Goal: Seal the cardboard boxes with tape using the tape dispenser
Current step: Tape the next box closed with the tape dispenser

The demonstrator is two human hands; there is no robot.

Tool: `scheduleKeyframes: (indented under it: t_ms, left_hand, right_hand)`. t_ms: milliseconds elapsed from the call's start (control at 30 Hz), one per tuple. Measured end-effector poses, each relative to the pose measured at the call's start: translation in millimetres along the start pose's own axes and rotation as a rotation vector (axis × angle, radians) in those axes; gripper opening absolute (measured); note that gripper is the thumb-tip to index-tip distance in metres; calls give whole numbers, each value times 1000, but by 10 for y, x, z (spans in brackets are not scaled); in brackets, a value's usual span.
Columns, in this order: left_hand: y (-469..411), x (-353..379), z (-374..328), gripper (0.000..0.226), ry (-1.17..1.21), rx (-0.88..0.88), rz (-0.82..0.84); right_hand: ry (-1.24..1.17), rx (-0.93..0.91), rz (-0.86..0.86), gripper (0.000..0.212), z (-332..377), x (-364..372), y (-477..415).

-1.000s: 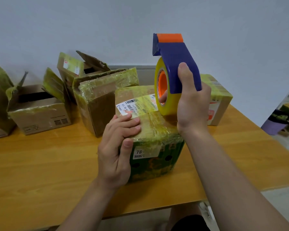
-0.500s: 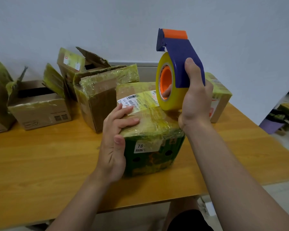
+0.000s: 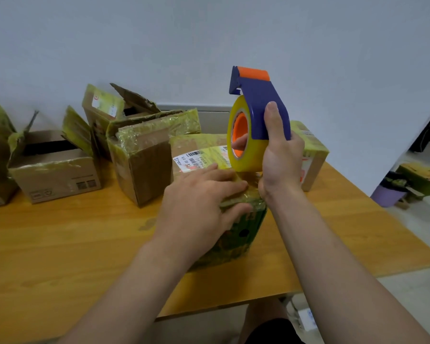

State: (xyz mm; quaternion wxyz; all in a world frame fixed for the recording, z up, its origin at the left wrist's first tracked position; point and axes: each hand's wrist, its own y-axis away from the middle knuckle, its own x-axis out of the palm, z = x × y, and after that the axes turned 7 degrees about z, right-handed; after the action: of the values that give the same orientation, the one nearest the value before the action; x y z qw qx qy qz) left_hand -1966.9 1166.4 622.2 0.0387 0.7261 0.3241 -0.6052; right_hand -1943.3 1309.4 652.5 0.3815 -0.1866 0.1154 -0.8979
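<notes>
A green printed cardboard box (image 3: 236, 234), its top covered in yellowish tape and a white shipping label, stands near the table's front edge. My left hand (image 3: 199, 207) lies flat on the box top, fingers stretched out, thumb over the near top edge. My right hand (image 3: 281, 160) grips the blue and orange tape dispenser (image 3: 256, 103) with its yellow tape roll (image 3: 248, 150), held upright just above the box's right side. A strip of tape seems to run from the roll down to the box top.
Several other taped cardboard boxes stand along the wall: an open one (image 3: 55, 167) at the left, a tilted one (image 3: 144, 160) in the middle, another (image 3: 313, 155) behind my right hand. The wooden table (image 3: 60, 249) ends at the right, with floor clutter beyond.
My left hand slid from the box's left side onto its top and flattened there. The dispenser stayed raised in my right hand, shifting slightly right.
</notes>
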Motion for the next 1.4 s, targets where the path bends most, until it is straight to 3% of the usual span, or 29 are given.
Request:
scheduleKeyframes:
  t_ms: [67,200,300,367,533,633,833,1033,1233,1333,1400]
  left_hand:
    - [13,63,43,45,-8,31,-86]
    - [-9,-37,46,45,-6,-34,12]
    - [-108,-75,-97,39,-102,-51,-22]
    - [-137,-6,-211,35,-125,-62,-48]
    - [-232,170,-289,58,-252,-145,-132]
    - [-335,200,-343,66,-308,-164,-125]
    - [-385,450,-459,47,-345,-172,-171]
    - [-391,463,-328,68,-384,-95,-81]
    - [-232,296,-141,55,-295,42,-156]
    - [-103,170,-25,70,-134,70,-152]
    - [-31,87,81,70,-42,-10,-307]
  right_hand:
    - [-61,42,-14,35,14,-27,-7]
    - [-30,57,75,42,12,-7,6]
    - [34,-12,123,36,50,28,28]
    - [62,-33,77,38,64,22,14]
    - [29,7,-98,50,90,-89,-85]
    - [51,10,-115,40,115,-141,-67]
    - [95,-47,-145,47,209,-201,-68]
    - [112,-83,-155,45,269,-205,-8]
    - [157,-96,-131,39,243,-177,105]
    - [114,-106,-102,39,208,-123,93]
    - [75,-105,-74,45,169,-82,58]
